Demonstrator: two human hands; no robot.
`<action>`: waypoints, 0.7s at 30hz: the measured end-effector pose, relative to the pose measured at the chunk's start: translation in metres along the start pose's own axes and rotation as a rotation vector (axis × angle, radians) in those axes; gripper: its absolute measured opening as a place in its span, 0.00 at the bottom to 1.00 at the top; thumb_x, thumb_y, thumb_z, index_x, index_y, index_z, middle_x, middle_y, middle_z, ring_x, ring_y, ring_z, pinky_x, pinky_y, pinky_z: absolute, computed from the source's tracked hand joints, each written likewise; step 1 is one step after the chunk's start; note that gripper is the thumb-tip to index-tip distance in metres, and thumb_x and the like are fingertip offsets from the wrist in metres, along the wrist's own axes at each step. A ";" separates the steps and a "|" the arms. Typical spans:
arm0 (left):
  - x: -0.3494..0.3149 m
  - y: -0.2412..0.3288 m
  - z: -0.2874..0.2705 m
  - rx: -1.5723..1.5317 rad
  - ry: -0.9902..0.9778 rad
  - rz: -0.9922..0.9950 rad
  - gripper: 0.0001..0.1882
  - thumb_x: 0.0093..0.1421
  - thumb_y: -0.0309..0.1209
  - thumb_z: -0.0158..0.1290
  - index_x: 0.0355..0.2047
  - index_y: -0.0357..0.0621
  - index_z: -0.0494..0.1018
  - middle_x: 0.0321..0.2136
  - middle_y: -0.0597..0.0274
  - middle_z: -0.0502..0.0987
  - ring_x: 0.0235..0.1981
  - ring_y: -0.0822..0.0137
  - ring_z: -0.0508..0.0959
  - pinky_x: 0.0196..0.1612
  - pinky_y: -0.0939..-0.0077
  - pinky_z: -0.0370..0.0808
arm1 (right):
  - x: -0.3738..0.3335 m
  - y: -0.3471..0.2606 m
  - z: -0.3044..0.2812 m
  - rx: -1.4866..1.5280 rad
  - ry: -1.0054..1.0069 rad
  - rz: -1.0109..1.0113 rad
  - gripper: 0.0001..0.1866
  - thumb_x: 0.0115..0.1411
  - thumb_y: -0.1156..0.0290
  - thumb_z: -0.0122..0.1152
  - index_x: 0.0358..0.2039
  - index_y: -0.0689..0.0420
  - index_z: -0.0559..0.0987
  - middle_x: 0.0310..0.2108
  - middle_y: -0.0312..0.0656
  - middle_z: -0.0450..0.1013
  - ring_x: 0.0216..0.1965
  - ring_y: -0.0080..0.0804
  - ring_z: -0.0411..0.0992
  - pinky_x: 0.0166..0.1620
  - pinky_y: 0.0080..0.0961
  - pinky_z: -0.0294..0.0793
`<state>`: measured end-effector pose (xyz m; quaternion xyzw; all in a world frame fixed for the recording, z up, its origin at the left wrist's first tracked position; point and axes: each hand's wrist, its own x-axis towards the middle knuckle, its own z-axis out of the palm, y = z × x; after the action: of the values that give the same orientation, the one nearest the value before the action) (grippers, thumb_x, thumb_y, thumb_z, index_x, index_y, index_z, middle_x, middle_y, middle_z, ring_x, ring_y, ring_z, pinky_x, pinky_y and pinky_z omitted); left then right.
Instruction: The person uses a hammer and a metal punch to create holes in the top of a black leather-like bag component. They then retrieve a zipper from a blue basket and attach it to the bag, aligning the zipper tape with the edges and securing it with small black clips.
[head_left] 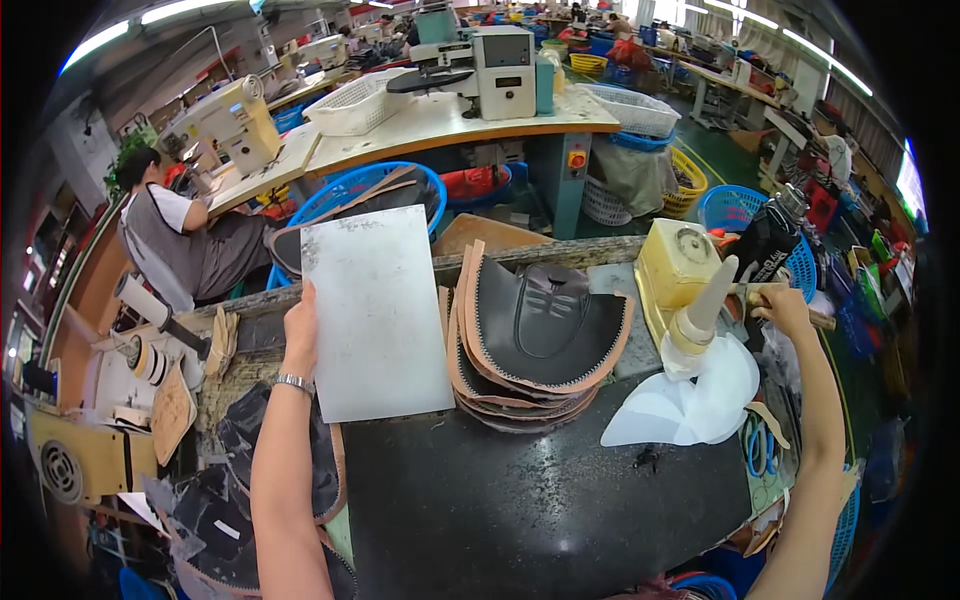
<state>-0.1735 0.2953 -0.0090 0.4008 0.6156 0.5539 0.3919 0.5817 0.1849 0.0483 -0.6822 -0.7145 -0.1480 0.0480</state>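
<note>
My left hand (301,326) grips the left edge of a stiff, whitish rectangular sheet (375,320), which stands tilted up over the left part of a black work slab (540,500). Beside the sheet lies a stack of black leather shoe uppers (545,325) with tan, zigzag-cut edges. On the right, my right hand (783,308) has its fingers closed near a thin wooden stick, by a yellowish container (678,262); what they hold is hard to make out. Left of that hand, a whitish cone-topped bottle (700,320) stands among thin white curved pieces (685,400).
More black leather pieces (290,450) lie under and beside my left forearm. Blue-handled scissors (760,445) rest at the slab's right. Beyond the bench are a blue basket (435,190), a machine (505,75) on a table, and a seated person (170,225) at far left.
</note>
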 end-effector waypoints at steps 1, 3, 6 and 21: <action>-0.001 -0.005 -0.003 -0.034 -0.003 -0.002 0.33 0.60 0.55 0.45 0.36 0.29 0.73 0.31 0.61 0.77 0.32 0.74 0.75 0.35 0.78 0.72 | 0.002 0.003 0.005 -0.048 0.006 -0.089 0.19 0.38 0.57 0.70 0.27 0.56 0.76 0.23 0.45 0.73 0.31 0.45 0.72 0.36 0.39 0.68; -0.002 -0.015 -0.007 -0.104 -0.015 -0.005 0.34 0.59 0.56 0.46 0.38 0.29 0.73 0.33 0.60 0.77 0.34 0.72 0.76 0.36 0.77 0.73 | 0.002 0.010 0.009 -0.063 -0.096 -0.056 0.20 0.40 0.57 0.69 0.30 0.56 0.75 0.29 0.43 0.72 0.37 0.44 0.70 0.37 0.38 0.68; -0.004 -0.019 0.001 -0.023 0.072 -0.107 0.34 0.59 0.56 0.46 0.39 0.29 0.73 0.34 0.59 0.78 0.33 0.72 0.76 0.36 0.77 0.73 | -0.004 0.008 -0.005 -0.085 -0.079 -0.013 0.16 0.46 0.66 0.65 0.34 0.59 0.74 0.35 0.46 0.71 0.41 0.46 0.68 0.41 0.36 0.68; 0.007 -0.043 0.037 0.253 0.192 -0.039 0.42 0.57 0.62 0.41 0.24 0.23 0.74 0.25 0.44 0.77 0.28 0.58 0.76 0.34 0.64 0.70 | 0.008 -0.269 -0.004 1.881 -0.552 0.591 0.25 0.60 0.51 0.52 0.51 0.57 0.69 0.47 0.41 0.70 0.47 0.35 0.70 0.51 0.41 0.66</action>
<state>-0.1442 0.3131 -0.0550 0.3803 0.7227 0.5000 0.2882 0.3143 0.1846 0.0148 -0.5272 -0.3307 0.6525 0.4324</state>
